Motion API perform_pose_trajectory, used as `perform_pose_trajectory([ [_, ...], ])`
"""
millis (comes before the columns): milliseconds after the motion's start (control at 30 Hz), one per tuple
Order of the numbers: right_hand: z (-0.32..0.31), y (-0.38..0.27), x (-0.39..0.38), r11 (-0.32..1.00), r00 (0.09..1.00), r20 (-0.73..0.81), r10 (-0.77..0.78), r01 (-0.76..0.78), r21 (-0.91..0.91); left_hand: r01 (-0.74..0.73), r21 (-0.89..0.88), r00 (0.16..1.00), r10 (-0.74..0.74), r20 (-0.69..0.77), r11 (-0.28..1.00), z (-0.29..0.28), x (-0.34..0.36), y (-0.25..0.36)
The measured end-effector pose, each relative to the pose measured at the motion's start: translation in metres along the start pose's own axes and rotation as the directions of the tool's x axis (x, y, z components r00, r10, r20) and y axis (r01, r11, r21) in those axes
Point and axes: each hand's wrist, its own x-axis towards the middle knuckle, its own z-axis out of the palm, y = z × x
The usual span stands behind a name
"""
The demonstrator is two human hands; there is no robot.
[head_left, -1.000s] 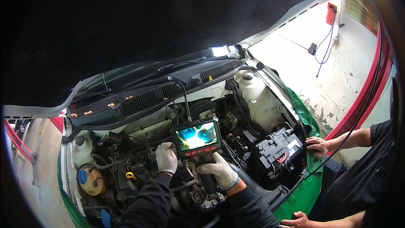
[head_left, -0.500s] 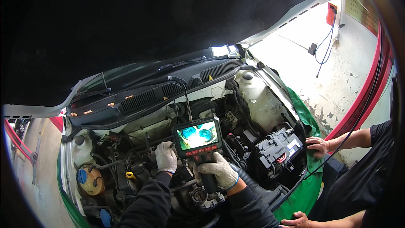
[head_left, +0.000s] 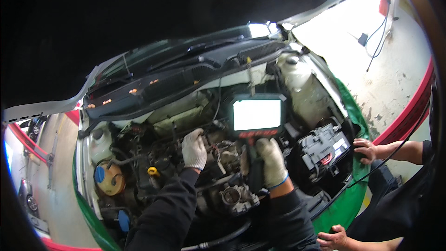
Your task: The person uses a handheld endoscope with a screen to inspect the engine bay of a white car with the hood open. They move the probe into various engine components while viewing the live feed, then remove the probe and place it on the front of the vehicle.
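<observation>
My right hand (head_left: 273,162), in a whitish work glove, is wrapped round the black grip of an inspection camera (head_left: 255,174). Its lit screen (head_left: 257,115) glows almost plain white, with a row of red buttons below. A thin dark probe cable (head_left: 218,107) arcs down from behind the dashboard edge toward my left hand (head_left: 194,149). That hand, gloved too, is closed with its fingertips pinched at the cable, low over the engine (head_left: 223,153); the cable's tip is hidden. Just below the camera's grip sits a round metal throttle body (head_left: 231,196).
A raised black hood (head_left: 153,9) hangs overhead. The battery (head_left: 325,146) lies right, an orange-tan coolant tank (head_left: 111,181) left. Small orange-brown parts (head_left: 133,91) rest on the cowl. Another person's hands (head_left: 365,150) touch the green fender cover (head_left: 341,209).
The camera has moved right and upward, away from my left hand. Its screen went from showing two blue-green round shapes to near white. My whole view has shifted and tilted slightly.
</observation>
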Motion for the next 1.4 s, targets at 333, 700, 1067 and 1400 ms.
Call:
perform_pose_trajectory([
  [333, -0.012, -0.013, -0.005, 0.986, 0.978, -0.178, -0.112, 0.131, 0.098, 0.095, -0.404, 0.995, -0.094, 0.021, 0.910, -0.053, 0.075, 0.026],
  [700, -0.022, -0.012, -0.004, 0.974, 0.965, -0.203, -0.165, 0.192, 0.122, 0.089, -0.473, 0.996, -0.071, 0.055, 0.877, -0.126, 0.162, 0.092],
  [1067, -0.036, -0.007, -0.001, 0.950, 0.971, -0.182, -0.158, 0.199, 0.240, 0.025, -0.613, 1.000, -0.013, 0.025, 0.790, -0.131, 0.215, 0.125],
  [1400, -0.032, -0.004, 0.000, 0.969, 0.942, -0.304, -0.143, 0.196, 0.150, 0.187, -0.759, 0.979, -0.182, 0.091, 0.624, -0.079, 0.213, 0.096],
])
